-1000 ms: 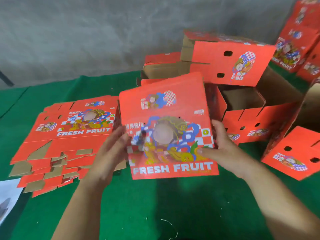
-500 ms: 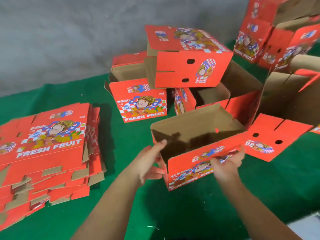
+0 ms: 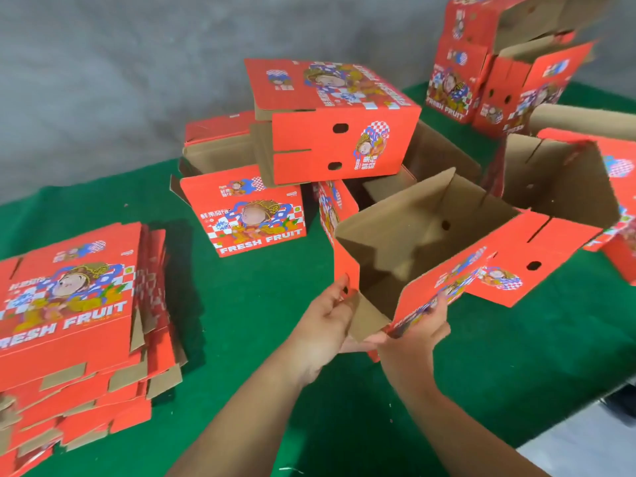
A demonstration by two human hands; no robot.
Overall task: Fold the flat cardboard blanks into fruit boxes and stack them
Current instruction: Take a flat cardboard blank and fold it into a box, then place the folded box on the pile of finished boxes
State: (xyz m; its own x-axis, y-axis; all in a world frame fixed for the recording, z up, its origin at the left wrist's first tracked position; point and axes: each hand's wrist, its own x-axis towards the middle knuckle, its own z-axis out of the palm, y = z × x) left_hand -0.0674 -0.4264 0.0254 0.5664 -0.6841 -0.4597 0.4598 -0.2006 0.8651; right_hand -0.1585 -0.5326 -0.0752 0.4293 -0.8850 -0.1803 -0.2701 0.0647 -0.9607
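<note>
I am losing the fingertips of my left hand point(image 3: 321, 325) behind a brown flap of the half-formed box point(image 3: 413, 242), and motion blur is smearing its print; my right hand point(image 3: 414, 342) is pinching the near edge of its red printed side panel, the left gripping the corner flap. The box is sitting open-topped, brown inside, near the middle of the green cloth point(image 3: 247, 339); the stack of flat blanks point(image 3: 72, 325) is lying at left, folded boxes point(image 3: 330, 122) are piling behind, and a grey wall point(image 3: 103, 63) is closing the room.

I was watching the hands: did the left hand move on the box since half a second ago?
Yes. The left hand slid from the top rim down to the near corner of the open box, toward the green cloth, beside the right hand.
</note>
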